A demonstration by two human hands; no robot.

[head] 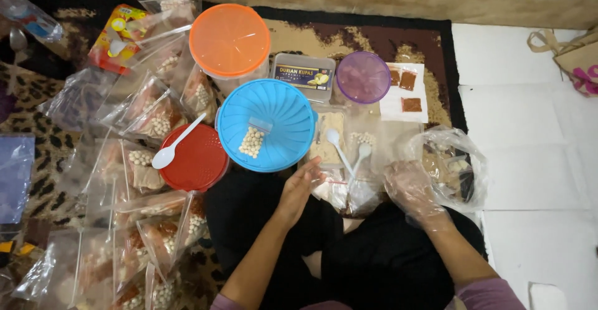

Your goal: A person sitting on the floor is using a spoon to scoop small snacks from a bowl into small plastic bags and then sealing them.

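My left hand [298, 188] is bare, fingers apart, and hovers over my lap just below the blue round lid [274, 108]. A small clear pouch of pale round balls [253, 139] lies on that lid. My right hand [411, 188] wears a thin clear plastic glove and rests beside a crumpled clear bag [458, 160] of brownish pieces. Whether it pinches the bag or a pouch is hidden. Between my hands lie clear pouches [339, 188] and two white plastic spoons [339, 151].
An orange-lidded tub [229, 39], a purple lid [363, 76], a red lid [196, 160] with a white spoon, and a grey box [304, 73] stand ahead. Several filled pouches [143, 223] pile at the left on a patterned rug. White floor [529, 136] lies to the right.
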